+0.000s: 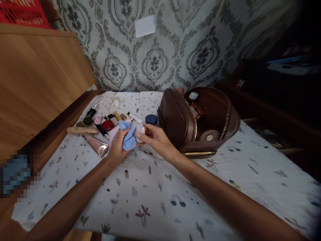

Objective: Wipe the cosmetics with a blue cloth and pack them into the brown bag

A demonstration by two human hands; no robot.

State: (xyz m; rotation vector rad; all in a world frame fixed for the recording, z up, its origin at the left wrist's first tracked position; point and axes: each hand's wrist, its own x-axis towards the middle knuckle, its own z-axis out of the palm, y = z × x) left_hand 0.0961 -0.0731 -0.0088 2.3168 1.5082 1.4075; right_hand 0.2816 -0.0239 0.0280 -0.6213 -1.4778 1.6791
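Note:
My left hand grips a light blue cloth, bunched up against a small clear round jar. On the jar's other side, my right hand has its thumb and fingers closed around the rim. Both hands are above the patterned sheet, in the middle of the view. Just beyond my right hand sits a dark blue round lid or tin. Left of my hands lie several cosmetics, among them a red round compact and a shiny pink tube. The jar's contents cannot be made out.
An unzipped brown leather bag stands on the right, with a few items inside. A wooden cabinet rises at the left, a red basket on top. The patterned wall closes off the back of the sheet-covered surface.

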